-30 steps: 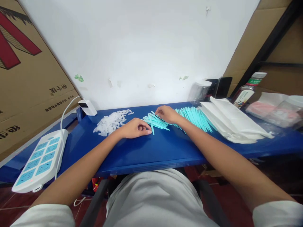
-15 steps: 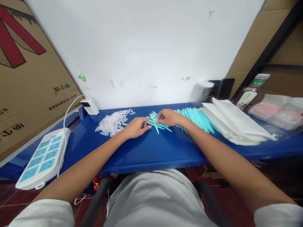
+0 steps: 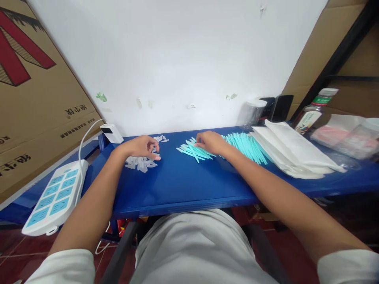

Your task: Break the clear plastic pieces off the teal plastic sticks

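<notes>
My left hand (image 3: pixel 145 147) hovers over the heap of small translucent white pieces (image 3: pixel 141 163), its fingers curled and the thumb apart from them; nothing shows between them. The hand and wrist cover much of that heap. My right hand (image 3: pixel 210 142) is at the near group of thin teal tapered sticks (image 3: pixel 195 152), fingers bent down and pressed together. Whatever its fingertips hold is hidden among the sticks. A larger bundle of teal sticks (image 3: pixel 245 146) lies to the right, partly behind my right wrist.
White sheets or flat bags (image 3: pixel 296 150) lie right of the sticks. Behind stand a lidded clear jar (image 3: pixel 255 112) and a labelled bottle (image 3: pixel 314 112). A power strip (image 3: pixel 53 197) and a small white device (image 3: pixel 111 133) are left. A white wall (image 3: pixel 189 71) rises behind the blue table (image 3: pixel 183 185).
My left hand has moved left from the teal sticks to the white heap. My right hand stays at the sticks, slightly farther back, and some sticks have shifted.
</notes>
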`<state>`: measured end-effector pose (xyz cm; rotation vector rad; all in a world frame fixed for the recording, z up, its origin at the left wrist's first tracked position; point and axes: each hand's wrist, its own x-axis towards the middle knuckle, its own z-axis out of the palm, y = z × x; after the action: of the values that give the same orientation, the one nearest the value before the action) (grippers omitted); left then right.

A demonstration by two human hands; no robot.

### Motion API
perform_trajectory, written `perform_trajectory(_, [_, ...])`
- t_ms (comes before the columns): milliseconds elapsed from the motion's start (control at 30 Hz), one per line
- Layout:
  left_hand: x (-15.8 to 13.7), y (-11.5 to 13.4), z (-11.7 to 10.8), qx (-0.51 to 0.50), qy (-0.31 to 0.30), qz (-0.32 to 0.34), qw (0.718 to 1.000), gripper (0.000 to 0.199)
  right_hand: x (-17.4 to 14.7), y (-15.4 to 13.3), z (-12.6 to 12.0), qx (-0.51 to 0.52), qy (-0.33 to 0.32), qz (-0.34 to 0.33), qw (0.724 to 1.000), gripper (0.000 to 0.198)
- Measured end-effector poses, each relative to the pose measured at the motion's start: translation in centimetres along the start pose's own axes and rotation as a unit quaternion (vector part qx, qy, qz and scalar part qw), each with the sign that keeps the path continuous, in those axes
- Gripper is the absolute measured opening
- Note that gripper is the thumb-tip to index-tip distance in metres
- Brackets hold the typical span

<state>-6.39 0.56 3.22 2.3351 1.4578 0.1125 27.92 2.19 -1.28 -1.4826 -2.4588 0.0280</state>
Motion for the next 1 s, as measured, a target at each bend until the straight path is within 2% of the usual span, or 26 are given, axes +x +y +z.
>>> perform_trajectory(67, [-0.4,-0.9,-0.6,-0.029,-0.074,0.008,0.997,0.047,0.1,0.8,-0.7,-0.003,0.013,0.014,1.000,0.028])
perform_trajectory(133, [-0.5,-1.1,-0.6,-0.031,-0.112,0.011,0.993,0.044,0.1,1.8,-1.6,-0.008,0.028,0.040,0.999,0.030])
perform_trajectory(233, [-0.3,-0.7,0.0,-0.025,-0.125,0.014,0.992,0.036,0.1,3.6,-2.7,-0.028,0.043,0.091,0.995,0.030])
perform_trajectory(300, [0.0,-0.4,0.4,-0.026,-0.128,0.024,0.991,0.033,0.0,4.7,-3.3,-0.043,0.026,0.108,0.993,0.029])
perform_trajectory(400, [0.5,-0.2,0.9,-0.037,-0.090,0.030,0.995,0.035,-0.3,5.7,-3.8,-0.053,-0.033,0.124,0.990,0.028])
perform_trajectory(500, [1.1,0.4,1.4,-0.062,0.014,0.034,0.997,0.040,-0.6,5.6,-4.1,-0.059,-0.083,0.142,0.985,0.035])
perform_trajectory(600, [1.3,1.6,2.1,-0.079,0.096,0.078,0.989,0.040,-0.8,5.1,-4.4,-0.063,-0.136,0.153,0.977,0.044])
perform_trajectory(667, [1.2,2.6,2.5,-0.092,0.109,0.100,0.985,0.041,-0.9,4.8,-4.5,-0.068,-0.160,0.150,0.973,0.044])
perform_trajectory(800, [1.1,4.2,3.2,-0.130,0.097,0.101,0.981,0.044,-0.9,4.6,-4.5,-0.078,-0.162,0.142,0.973,0.037])
perform_trajectory(1000, [1.6,4.6,4.0,-0.181,0.117,0.110,0.970,0.041,-1.0,4.3,-4.9,-0.086,-0.175,0.135,0.971,0.036])
